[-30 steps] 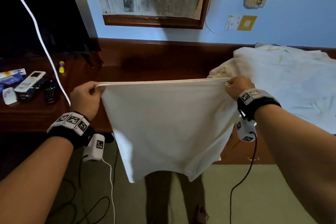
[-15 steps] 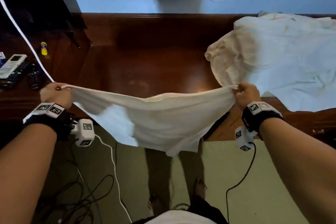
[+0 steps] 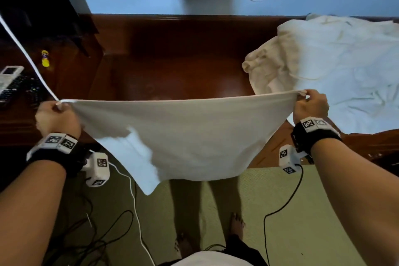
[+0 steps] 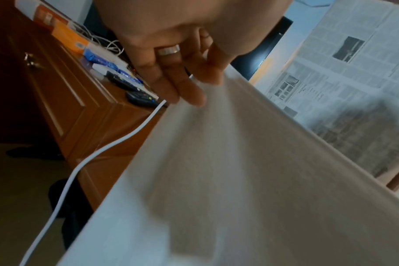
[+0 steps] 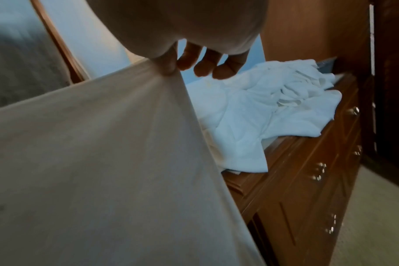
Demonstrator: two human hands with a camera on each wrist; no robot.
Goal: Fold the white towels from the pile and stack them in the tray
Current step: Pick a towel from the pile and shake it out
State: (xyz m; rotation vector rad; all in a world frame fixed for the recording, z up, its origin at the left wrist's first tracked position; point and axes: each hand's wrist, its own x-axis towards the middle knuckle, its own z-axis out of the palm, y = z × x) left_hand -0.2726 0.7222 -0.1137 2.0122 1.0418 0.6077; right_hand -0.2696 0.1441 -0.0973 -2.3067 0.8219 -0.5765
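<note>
Dark wooden dresser (image 3: 172, 67) against a blue wall (image 3: 194, 4), green floor (image 3: 302, 211).

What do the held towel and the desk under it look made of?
Towel: thin woven cloth, likely cotton, matte off-white; it sags between the left hand and right hand and puckers into fine creases at each grip. No thick pile shows, though the wrist views are blurred.
Desk: dark reddish wood or wood veneer, glossy varnish; the top shows soft reflections.

The right hand (image 5: 189, 45) pinches a corner of the towel (image 5: 98, 162); beyond it, the pile (image 5: 273, 111) lies on the dresser (image 5: 307, 180).
</note>
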